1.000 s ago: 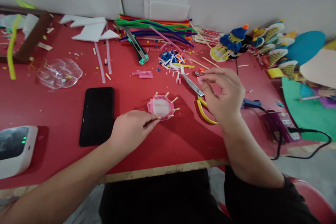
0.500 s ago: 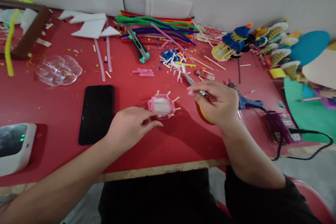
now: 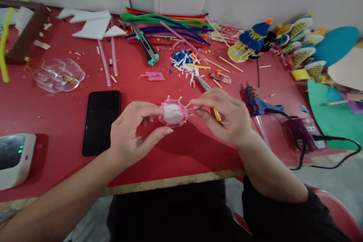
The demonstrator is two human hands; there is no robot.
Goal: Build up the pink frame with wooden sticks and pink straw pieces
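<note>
A small round pink frame (image 3: 162,117) with a white base (image 3: 172,113) and short wooden sticks standing around its rim is between my hands. My left hand (image 3: 132,128) steadies it from the left: the index finger touches the rim and the thumb lies close to its front edge. Between thumb and index finger, my right hand (image 3: 227,115) pinches a thin pink strip (image 3: 188,110), which reaches over the frame's right rim among the sticks. Just behind the right hand, pliers (image 3: 203,83) with a yellow handle lie partly hidden.
A black phone (image 3: 100,123) lies left of my left hand. Cut pink pieces (image 3: 153,76), a heap of blue and white bits (image 3: 184,60) and a green cutter (image 3: 146,45) lie behind. To the right are a blue glue gun (image 3: 259,104) and its cord. The table edge (image 3: 176,181) is in front.
My right hand has moved left and down to the frame, bringing the pink strip to its rim. My left thumb and index finger have spread wider around the frame's left side.
</note>
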